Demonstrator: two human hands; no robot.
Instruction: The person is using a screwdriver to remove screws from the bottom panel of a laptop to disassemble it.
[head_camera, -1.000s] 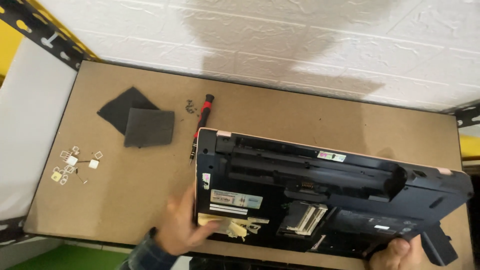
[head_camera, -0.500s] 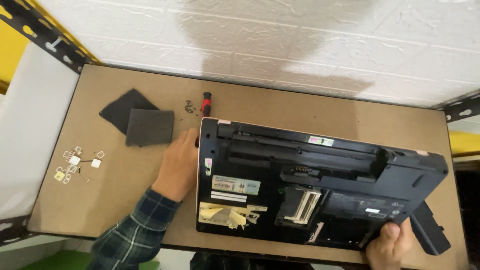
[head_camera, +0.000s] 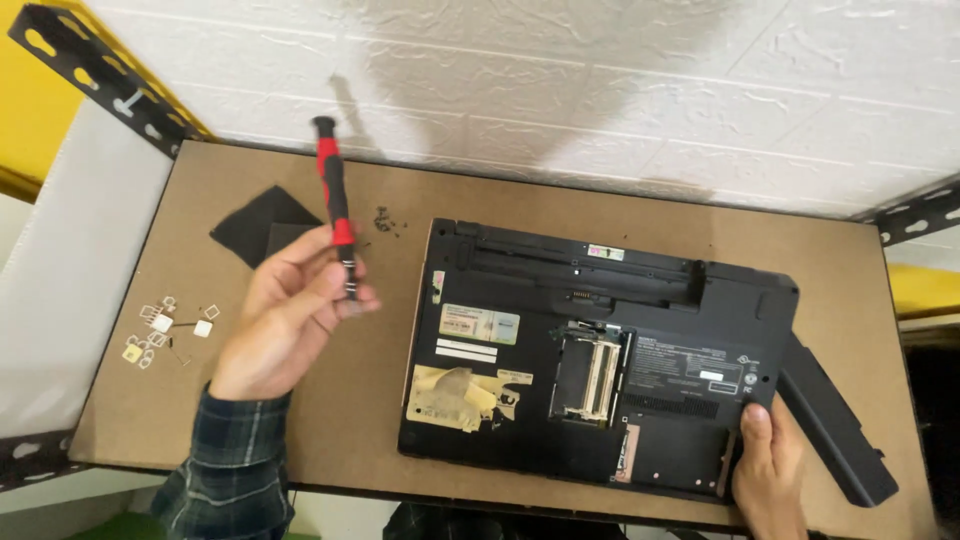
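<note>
Far left, at about 9 o'clock on the brown fibreboard bench (head_camera: 150, 420): a scatter of small pale square parts and clips (head_camera: 165, 330), loose, not sorted into any tray.

At 10 o'clock, two dark grey flat square pads (head_camera: 258, 232), overlapping, partly behind the raised hand.

Left hand (head_camera: 285, 315), in a plaid sleeve, is lifted clear of the bench. Its fingers (head_camera: 335, 285) are curled closed around the lower shaft of a red-and-black precision screwdriver (head_camera: 335, 205), handle pointing up toward 11 o'clock. The tip is hidden by the fingers.

Just right of the tool, at 11 o'clock, a small cluster of dark loose screws (head_camera: 385, 220) lies on the bench, so some fasteners look to be out already.

Centre: black laptop, turned underside up (head_camera: 590, 350), lying flat. The battery bay along its far edge is open and bare; one hatch is off, showing a memory slot with metal clips (head_camera: 592, 372). The main bottom shell is still on, so I judge the strip-down as early to middle, with most screws still to come.

Right hand (head_camera: 765, 470) at 5 o'clock grips the laptop's near right corner, thumb on top, fingers wrapped under the edge.

At 4 o'clock, a long black battery bar (head_camera: 835, 420) lies just beside the laptop.

Behind: white textured wall (head_camera: 600, 90), black perforated steel shelf braces (head_camera: 110, 85), yellow surfaces at both sides.
</note>
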